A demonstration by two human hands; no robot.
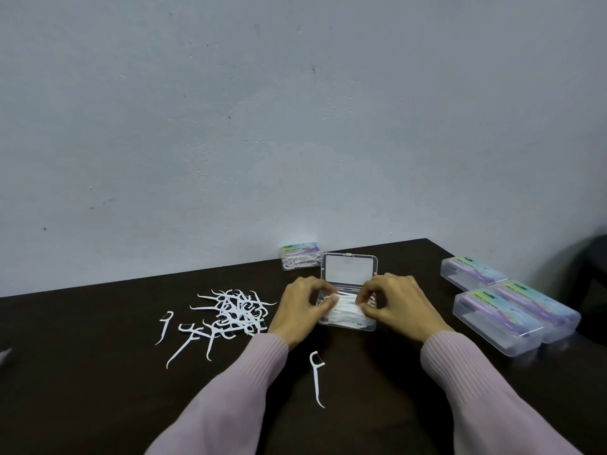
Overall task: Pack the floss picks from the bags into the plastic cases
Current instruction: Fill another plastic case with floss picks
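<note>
Two hands at open clear case (348, 292), centre of dark table (98, 372), lid up & leaning back toward wall. Left hand (303, 307) on case's left side, fingers curled, tips pinching into bundle of white floss picks (346, 313) inside base. Right hand (394, 305) on right side, fingers curled likewise, pinching same bundle from opp. end. Bundle lying flat in base, filling most of it; exact count not readable. Pink ribbed sleeves (476, 382) on both arms.

Loose pile of picks (236, 311) left of case, tangled, just beside left hand. A few strays (187, 339) spread nearer front-left of pile, apart from each other. Single pick (317, 376) lying alone near front edge, between the two forearms, handle pointing toward camera.

Behind open case, touching wall: one closed case w/ picks inside (300, 257), coloured label on top. Right side of table: three closed clear cases (505, 310) w/ purple-blue labels, grouped close, two front ones side by side & touching, third just behind. Contents of those three hard to make out thru label.

Pale grey wall (295, 110) behind table, marked w/ small dark specks. Dark object at far right edge, too dim to ID.
</note>
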